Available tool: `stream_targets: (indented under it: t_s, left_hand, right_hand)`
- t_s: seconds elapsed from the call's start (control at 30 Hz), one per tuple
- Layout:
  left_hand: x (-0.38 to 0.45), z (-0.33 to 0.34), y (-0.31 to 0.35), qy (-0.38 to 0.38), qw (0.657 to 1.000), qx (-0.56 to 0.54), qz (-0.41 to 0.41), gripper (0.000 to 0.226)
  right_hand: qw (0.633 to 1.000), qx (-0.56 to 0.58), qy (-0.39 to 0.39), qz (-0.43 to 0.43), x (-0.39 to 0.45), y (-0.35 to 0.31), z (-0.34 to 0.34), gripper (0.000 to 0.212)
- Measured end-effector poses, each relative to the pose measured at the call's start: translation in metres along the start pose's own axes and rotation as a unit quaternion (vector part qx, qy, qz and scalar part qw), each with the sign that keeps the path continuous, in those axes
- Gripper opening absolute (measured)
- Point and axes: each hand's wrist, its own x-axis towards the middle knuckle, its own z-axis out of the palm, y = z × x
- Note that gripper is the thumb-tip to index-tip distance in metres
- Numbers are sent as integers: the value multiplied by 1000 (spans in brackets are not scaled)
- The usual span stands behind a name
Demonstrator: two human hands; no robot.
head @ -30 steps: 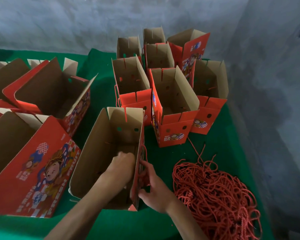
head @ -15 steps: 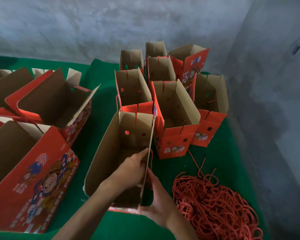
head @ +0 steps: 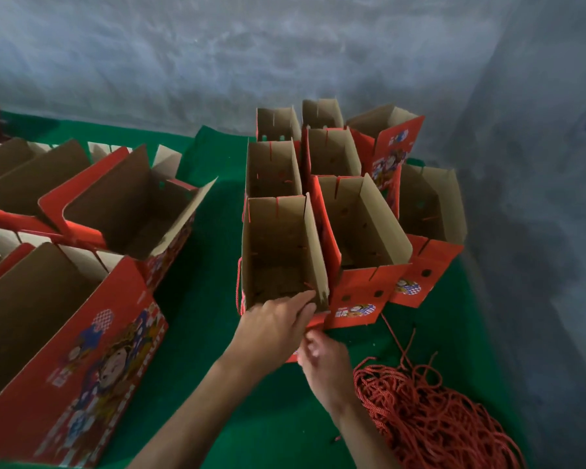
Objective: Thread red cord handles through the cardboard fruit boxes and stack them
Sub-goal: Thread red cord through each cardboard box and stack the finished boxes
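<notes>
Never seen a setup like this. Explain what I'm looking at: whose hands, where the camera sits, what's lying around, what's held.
No machine here: a person works bare-handed, filmed by one camera on their head looking down. On a green cloth stand open cardboard boxes, red outside, brown inside. The left hand rests with straight fingers on the near edge of the front box, standing against the finished group. The right hand is blurred just below; whether it holds anything is unclear. A cord pile lies to the right.

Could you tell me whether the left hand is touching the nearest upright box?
Touching: the head view shows the left hand resting on the near rim of the nearest upright box.
</notes>
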Motion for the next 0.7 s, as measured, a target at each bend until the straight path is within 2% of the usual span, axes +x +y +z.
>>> stream_targets:
  t_s: [0.1, 0.2, 0.27, 0.53, 0.7]
  left_hand:
    - [7, 0, -6, 50, 996, 44, 56, 38]
    - [16, -2, -18, 69, 994, 15, 84, 34]
    - [20, -3, -26, 82, 993, 11, 86, 32]
    - [24, -6, -59, 76, 995, 54, 20, 57]
    - [8, -27, -92, 81, 984, 129, -98, 69]
  right_hand:
    - [997, -34, -53, -45, 8, -13, 8, 20]
    - [998, -51, -20, -36, 16, -18, 23, 13]
    - [998, -57, 0, -32, 25, -19, 31, 23]
    - [996, -32, -77, -9, 90, -16, 42, 46]
    - [995, -17, -101, 6, 105, -19, 56, 46]
